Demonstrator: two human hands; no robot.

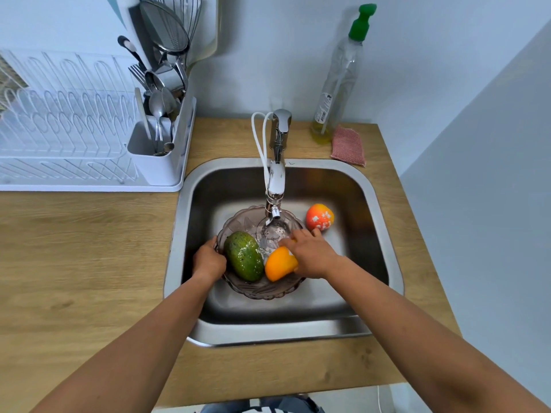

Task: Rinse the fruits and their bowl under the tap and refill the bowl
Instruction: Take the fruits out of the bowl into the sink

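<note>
A smoky glass bowl (262,289) stands in the steel sink (378,234) under the tap (277,174), and water runs into it. A green mango (244,256) lies in the bowl's left half. An orange fruit (278,263) lies beside it, and my right hand (310,253) holds this fruit from the right. My left hand (208,259) grips the bowl's left rim. A red-orange fruit (319,217) rests on the sink floor to the right of the bowl, apart from it.
A white dish rack (59,129) with a cutlery holder (158,150) stands on the wooden counter (89,248) at the left. A soap bottle with a green pump (340,76) and a pink sponge (348,146) sit behind the sink at the right.
</note>
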